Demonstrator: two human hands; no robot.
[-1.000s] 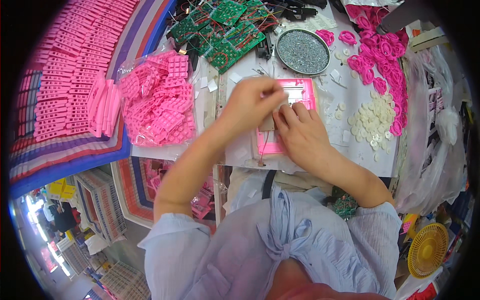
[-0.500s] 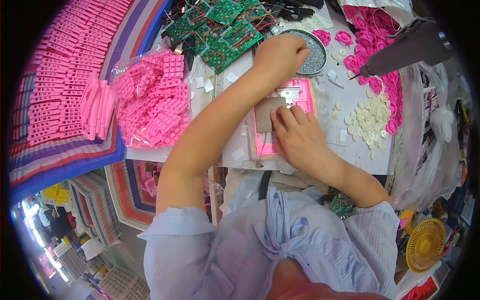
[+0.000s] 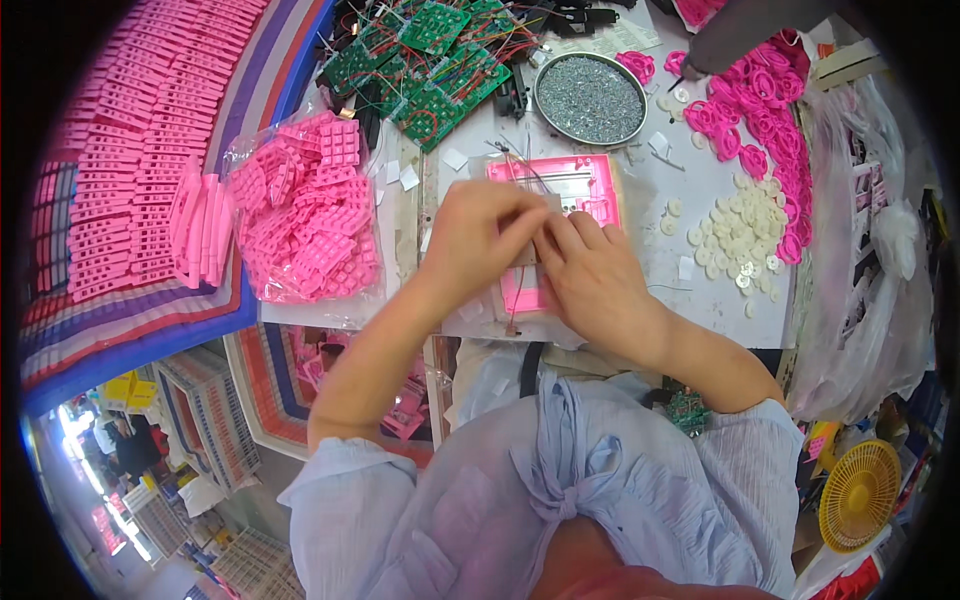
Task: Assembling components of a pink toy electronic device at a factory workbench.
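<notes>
Below the middle of the worktop lies a pink plastic casing [image 3: 524, 296], open side up, with a silvery metal strip and thin wires. A small brownish flat board [image 3: 526, 257] sits on it, mostly hidden by my fingers. My right hand [image 3: 607, 292] holds this board from the right, its fingers bent and close together. My left hand [image 3: 484, 238] is over the casing's left side, thumb and forefinger pinched beside my right fingertips. Whatever is in that pinch is too small to see. Beyond the casing stands a round tin [image 3: 536, 100] of tiny grey metal pieces, possibly screws.
A dark powered screwdriver [image 3: 745, 35] hangs at upper right. Green circuit boards [image 3: 440, 90] with wires lie at the back. Pink keypads fill a clear bag [image 3: 305, 215] at left. White discs [image 3: 742, 235] and pink rings [image 3: 765, 120] are heaped at right.
My left hand has come back from the tin to the casing, its fingertips now meeting my right ones. My right hand has stayed on the board. The screwdriver appears shifted up and left.
</notes>
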